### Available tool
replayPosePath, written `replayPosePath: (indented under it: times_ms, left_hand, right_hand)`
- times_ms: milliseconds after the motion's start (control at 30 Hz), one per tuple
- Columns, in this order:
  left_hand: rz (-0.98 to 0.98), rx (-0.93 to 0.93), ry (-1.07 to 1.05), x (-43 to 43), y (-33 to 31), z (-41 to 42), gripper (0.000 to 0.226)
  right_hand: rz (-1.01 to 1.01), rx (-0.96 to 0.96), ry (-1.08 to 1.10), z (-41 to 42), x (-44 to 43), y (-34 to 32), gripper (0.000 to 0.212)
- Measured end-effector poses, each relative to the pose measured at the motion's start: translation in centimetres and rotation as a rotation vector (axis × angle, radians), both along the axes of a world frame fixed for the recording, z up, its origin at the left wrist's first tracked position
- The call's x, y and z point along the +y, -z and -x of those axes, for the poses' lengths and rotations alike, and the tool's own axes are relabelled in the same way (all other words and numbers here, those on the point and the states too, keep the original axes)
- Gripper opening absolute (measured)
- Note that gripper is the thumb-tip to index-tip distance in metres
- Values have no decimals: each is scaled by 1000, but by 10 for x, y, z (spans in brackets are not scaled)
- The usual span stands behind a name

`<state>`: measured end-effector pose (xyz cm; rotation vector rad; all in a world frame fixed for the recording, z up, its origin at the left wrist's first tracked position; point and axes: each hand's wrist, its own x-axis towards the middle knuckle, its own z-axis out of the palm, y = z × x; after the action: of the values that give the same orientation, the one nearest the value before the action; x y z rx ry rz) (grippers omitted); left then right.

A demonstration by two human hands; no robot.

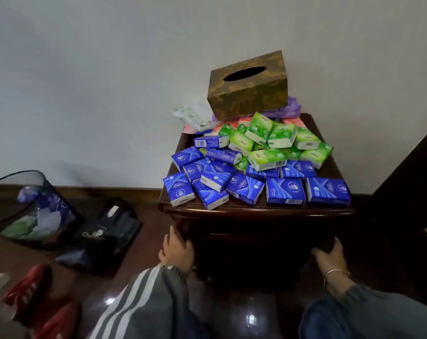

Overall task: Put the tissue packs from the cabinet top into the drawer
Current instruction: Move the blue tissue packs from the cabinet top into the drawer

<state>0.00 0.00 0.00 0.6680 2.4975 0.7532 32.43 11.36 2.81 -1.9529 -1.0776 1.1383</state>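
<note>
Several blue tissue packs [284, 190] and green tissue packs [266, 159] lie heaped on the dark wooden cabinet top [256, 207], with a few pink ones behind. Below the top, the drawer front [251, 241] is dark and its gap is hard to make out. My left hand [177, 250] grips the drawer front's left edge, thumb up and fingers curled round it. At the right edge, my right hand [330, 256], with a bracelet at its wrist, curls its fingers round the front. Neither hand holds a pack.
A gold-brown tissue box [248, 85] sits tilted on the back of the heap, over purple and white plastic bags. On the floor to the left stand a black mesh bin [33, 211], a dark bag [104, 236] and red packages [29, 287]. Dark furniture rises at the right.
</note>
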Motion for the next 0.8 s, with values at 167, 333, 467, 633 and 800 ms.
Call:
replayPosePath:
  times_ms: [167,333,467,633,800]
  left_hand:
    - [10,-158,-39,8,16,-1,71]
    - [-8,-133,16,5,17,7,73]
    - [14,-128,44,0,8,9,73]
    - [118,-78,108,-17,-9,9,72]
    - [343,75,355,-39,-17,23,58]
  right_hand:
    - [4,158,4,9,7,8,73]
    - [7,115,-42,1,9,12,68]
    - [41,85,-88,-9,9,10,65]
    - [122,-35,-200,-29,4,6,51]
    - [250,-256,-408,-42,-9,-9,60]
